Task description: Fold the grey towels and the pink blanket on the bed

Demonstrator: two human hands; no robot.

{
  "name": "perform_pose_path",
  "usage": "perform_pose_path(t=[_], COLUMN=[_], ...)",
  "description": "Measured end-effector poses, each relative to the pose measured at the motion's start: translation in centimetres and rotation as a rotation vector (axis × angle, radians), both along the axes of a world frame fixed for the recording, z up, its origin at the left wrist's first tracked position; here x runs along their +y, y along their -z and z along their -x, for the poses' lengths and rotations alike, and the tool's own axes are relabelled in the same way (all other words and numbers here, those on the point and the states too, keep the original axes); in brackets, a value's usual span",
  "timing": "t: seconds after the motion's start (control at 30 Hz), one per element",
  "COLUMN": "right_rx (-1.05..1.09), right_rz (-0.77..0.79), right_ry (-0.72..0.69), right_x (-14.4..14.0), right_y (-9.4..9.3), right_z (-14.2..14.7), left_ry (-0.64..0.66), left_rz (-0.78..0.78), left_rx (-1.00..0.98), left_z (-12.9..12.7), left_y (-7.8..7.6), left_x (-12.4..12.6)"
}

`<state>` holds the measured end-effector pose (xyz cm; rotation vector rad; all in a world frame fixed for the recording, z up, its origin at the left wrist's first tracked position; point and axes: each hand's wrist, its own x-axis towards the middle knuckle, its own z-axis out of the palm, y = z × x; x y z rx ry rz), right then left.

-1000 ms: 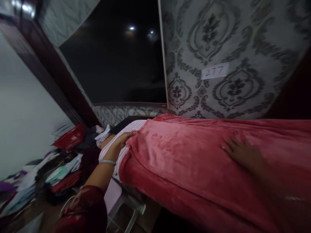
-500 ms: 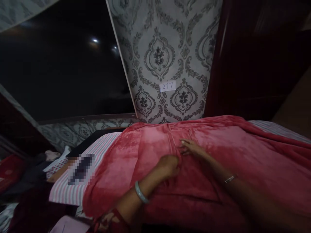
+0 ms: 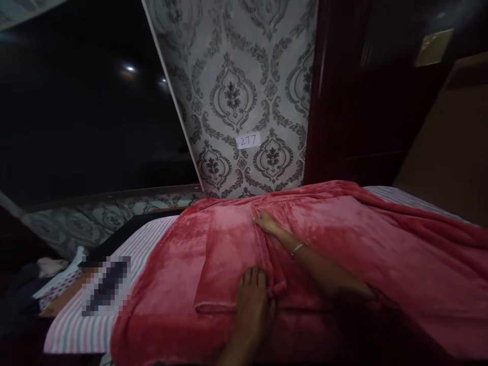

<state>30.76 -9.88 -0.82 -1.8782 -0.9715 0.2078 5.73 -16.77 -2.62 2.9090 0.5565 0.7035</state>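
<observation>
A folded red-pink plush cloth (image 3: 231, 249) lies flat on a larger plush blanket (image 3: 343, 239) of the same colour. Its layered edges run along its right side. My left hand (image 3: 252, 297) rests palm down on the near right corner of the fold, its fingers stretched forward and the thumb at the edge. Farther off, my right hand (image 3: 267, 222) touches the far right corner of the same cloth with its fingers extended. The right wrist wears a metal bracelet. What lies under the palms is hidden.
A striped sheet (image 3: 148, 241) shows beneath the blanket, with a blurred dark patch on it. A large black screen (image 3: 91, 112) stands at left. Patterned wallpaper (image 3: 232, 96) bears a paper marked 277 (image 3: 248, 140). A brown panel (image 3: 450, 147) leans at right.
My left hand has opened from a closed grip and moved nearer, flat on the fold. My right hand has shifted left to the far corner. The view has turned slightly right.
</observation>
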Motion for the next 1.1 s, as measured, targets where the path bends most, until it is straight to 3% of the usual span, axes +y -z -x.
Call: perform_pose_path(t=[0.17,0.3,0.53,0.67,0.87,1.1], right_rx=[-0.041,-0.105,-0.06,-0.021,-0.005,-0.069], right_rz=[-0.067,-0.119,0.012,0.051,0.02,-0.018], right_ry=[0.055,0.119,0.185,0.176,0.158,0.231], right_x=[1.3,-0.9,-5.9,-5.3,-3.2,-4.0], right_y=[-1.3,-2.3,-0.1,0.5,-0.1,-0.2], right_z=[0.3,-0.7,-2.1,-2.6,-4.0,-4.7], left_ry=[0.076,0.121,0.247,0.227,0.185,0.21], left_rz=[-0.126,-0.145,-0.017,-0.017,-0.043,-0.104], left_rx=[-0.146,-0.219,0.103,0.11,0.121,0.037], left_z=[-0.1,-0.9,-2.1,-2.2,-2.3,-2.8], left_y=[0.8,0.7,1.1,1.2,1.7,1.9], left_x=[1.6,1.1,-1.0,-1.2,-1.4,-2.0])
